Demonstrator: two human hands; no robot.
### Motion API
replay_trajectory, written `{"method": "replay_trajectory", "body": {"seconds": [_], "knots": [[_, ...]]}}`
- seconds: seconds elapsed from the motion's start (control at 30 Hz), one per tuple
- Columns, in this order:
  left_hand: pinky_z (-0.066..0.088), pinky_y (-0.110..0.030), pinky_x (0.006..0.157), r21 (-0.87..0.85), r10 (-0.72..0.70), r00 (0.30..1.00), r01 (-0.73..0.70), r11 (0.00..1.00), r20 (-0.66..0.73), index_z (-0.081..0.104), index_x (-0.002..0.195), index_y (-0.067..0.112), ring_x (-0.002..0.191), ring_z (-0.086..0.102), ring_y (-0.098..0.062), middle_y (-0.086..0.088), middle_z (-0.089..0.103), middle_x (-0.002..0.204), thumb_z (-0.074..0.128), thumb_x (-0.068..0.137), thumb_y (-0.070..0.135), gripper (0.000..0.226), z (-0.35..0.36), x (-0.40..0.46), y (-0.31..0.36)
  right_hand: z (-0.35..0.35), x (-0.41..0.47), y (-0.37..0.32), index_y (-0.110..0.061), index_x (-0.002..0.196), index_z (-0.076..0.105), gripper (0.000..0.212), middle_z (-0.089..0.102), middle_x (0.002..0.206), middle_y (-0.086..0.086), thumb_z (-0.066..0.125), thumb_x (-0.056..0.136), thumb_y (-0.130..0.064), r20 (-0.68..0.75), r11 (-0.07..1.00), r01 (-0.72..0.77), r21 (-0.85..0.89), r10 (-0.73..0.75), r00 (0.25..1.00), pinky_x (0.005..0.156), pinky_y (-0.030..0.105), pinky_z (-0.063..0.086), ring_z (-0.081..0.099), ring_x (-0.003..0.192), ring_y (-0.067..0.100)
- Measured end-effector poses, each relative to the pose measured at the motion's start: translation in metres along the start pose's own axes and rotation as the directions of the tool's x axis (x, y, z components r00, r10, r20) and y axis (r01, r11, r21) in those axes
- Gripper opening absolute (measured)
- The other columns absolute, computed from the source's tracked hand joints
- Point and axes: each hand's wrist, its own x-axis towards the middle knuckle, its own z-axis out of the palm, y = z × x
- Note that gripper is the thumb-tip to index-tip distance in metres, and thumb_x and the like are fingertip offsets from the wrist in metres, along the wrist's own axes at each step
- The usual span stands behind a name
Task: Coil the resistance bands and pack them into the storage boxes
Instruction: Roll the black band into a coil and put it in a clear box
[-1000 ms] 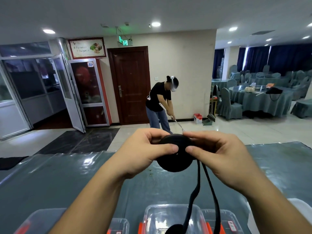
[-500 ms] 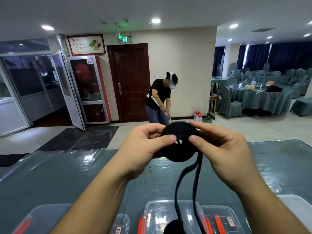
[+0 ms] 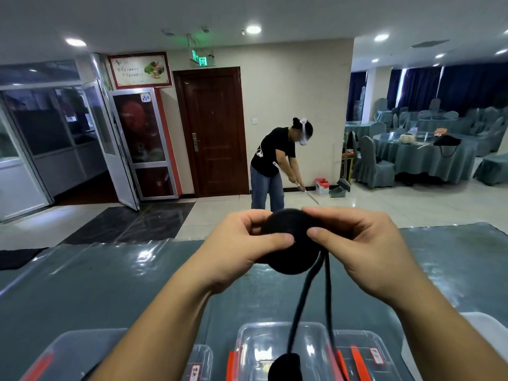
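A black resistance band, wound into a flat round coil [image 3: 291, 254], is held up above the table between both hands. My left hand [image 3: 244, 243] pinches its left side, thumb on the front face. My right hand [image 3: 354, 243] pinches the right side the same way. Two loose black strands [image 3: 310, 298] hang from the coil's lower right down to a dark end [image 3: 286, 367] at the bottom edge. Clear plastic storage boxes [image 3: 258, 342] with orange latches stand below my hands.
The table wears a grey-green cloth under clear plastic [image 3: 110, 284]. Another clear box [image 3: 68, 350] sits at the bottom left. Beyond the table a person [image 3: 275, 166] sweeps the tiled floor. Covered round tables and chairs [image 3: 423, 155] fill the right.
Both hands turned the coil, taking up more of the band. The hanging strands now fall from its lower right, and the coil's white centre gap no longer shows.
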Motion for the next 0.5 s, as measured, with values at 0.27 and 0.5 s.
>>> {"method": "replay_trajectory", "body": {"seconds": [0.27,0.5], "knots": [[0.061,-0.03,0.072,-0.123,0.065,0.994,-0.076,0.99,-0.091,0.072,0.117,-0.001,0.087,0.074,-0.023,-0.025,0.075,0.106,0.072,0.087,-0.003,0.03,0.002,0.002,0.003,0.007,-0.001,0.003,-0.018,0.118,0.075,0.038,0.081,0.103,-0.006,0.072,0.088,0.004,-0.076,0.995,0.038,0.09,-0.031,0.997,0.087,0.021,0.059,0.076,0.101,0.011],[0.061,-0.033,0.078,0.04,0.061,0.998,-0.061,0.997,-0.014,0.076,0.111,0.002,0.089,0.075,-0.027,-0.023,0.077,0.103,0.075,0.086,0.0,0.026,-0.009,0.003,0.007,0.007,0.002,0.001,-0.022,0.112,0.077,0.036,0.081,0.1,-0.004,0.073,0.087,0.003,-0.036,0.998,0.004,0.064,-0.001,0.999,0.09,0.025,0.06,0.076,0.099,0.012]]}}
